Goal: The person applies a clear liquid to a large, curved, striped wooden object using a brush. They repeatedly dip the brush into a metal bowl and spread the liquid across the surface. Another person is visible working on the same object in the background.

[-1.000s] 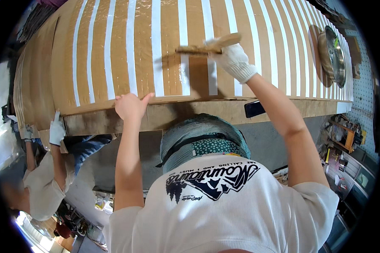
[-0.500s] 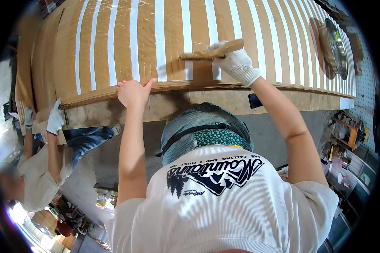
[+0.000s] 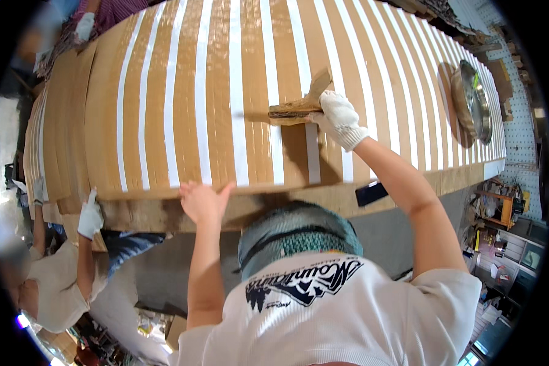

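Note:
Brown paper or card sheets point(image 3: 219, 140) lie overlapped on the table, leaving white strips between brown bands. Several brown bands at the left have a wet-looking shine. My right hand point(image 3: 340, 120), in a white knit glove, is closed round a wooden-handled brush point(image 3: 291, 112) above the middle of the sheets. The brush's underside is hidden, and its shadow falls on the bands below. At the near edge of the sheets rests my bare left hand point(image 3: 202, 202), its thumb spread away from the fingers, gripping nothing.
A metal bowl point(image 3: 471, 102) with something green inside stands on the sheets at the right. A dark phone-like object point(image 3: 371, 194) lies by the near edge. At the left, a co-worker's gloved hand point(image 3: 91, 215) touches the sheets; another gloved hand point(image 3: 85, 27) is at the far left.
My right hand has tilted the brush, its handle now pointing farther away from me. The whole view has shifted, with the table's near edge lower in the picture. My left hand stays at that edge.

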{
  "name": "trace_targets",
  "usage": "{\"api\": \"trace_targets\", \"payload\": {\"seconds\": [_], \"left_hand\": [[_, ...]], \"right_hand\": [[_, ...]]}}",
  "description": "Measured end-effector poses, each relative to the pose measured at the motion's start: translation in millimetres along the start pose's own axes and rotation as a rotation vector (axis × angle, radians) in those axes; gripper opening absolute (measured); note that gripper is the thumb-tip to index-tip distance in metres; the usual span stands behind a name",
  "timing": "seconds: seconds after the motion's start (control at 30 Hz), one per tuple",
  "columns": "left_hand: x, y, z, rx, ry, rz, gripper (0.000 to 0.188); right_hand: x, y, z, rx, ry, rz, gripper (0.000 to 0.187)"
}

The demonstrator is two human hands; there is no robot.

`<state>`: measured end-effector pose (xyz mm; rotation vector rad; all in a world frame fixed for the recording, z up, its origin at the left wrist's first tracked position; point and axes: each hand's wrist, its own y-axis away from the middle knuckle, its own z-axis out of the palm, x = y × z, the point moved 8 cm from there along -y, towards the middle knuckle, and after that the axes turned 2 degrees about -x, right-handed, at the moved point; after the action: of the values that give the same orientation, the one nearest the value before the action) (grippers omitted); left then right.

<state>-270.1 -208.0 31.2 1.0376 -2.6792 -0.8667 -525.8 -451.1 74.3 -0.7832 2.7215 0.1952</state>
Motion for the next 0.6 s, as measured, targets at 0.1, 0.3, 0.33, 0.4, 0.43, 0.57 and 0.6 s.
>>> {"api": "trace_targets", "payload": {"seconds": [0.1, 0.3, 0.33, 0.4, 0.43, 0.57, 0.6], "left_hand": [[-6, -2, 12, 0.371, -0.064, 0.044, 0.107], [-7, -6, 20, 0.212, 0.064, -0.016, 0.114], [-8, -5, 23, 0.185, 0.08, -0.033, 0.115], [-6, -8, 23, 0.14, 0.073, -0.06, 0.116], [-6, -8, 24, 0.112, 0.067, -0.077, 0.116], [-8, -9, 29, 0.013, 0.129, -0.133, 0.12], [-9, -10, 27, 0.0, 0.141, -0.152, 0.12]], "right_hand": [[36, -79, -14, 0.062, -0.037, 0.094, 0.041], [91, -238, -36, 0.148, -0.005, 0.168, 0.042], [95, -263, -40, 0.173, 0.024, 0.166, 0.041], [102, -313, -50, 0.224, 0.09, 0.162, 0.041], [106, -336, -52, 0.249, 0.096, 0.154, 0.041], [130, -407, -55, 0.377, 0.127, 0.084, 0.045], [134, -421, -54, 0.387, 0.156, 0.069, 0.045]]}}
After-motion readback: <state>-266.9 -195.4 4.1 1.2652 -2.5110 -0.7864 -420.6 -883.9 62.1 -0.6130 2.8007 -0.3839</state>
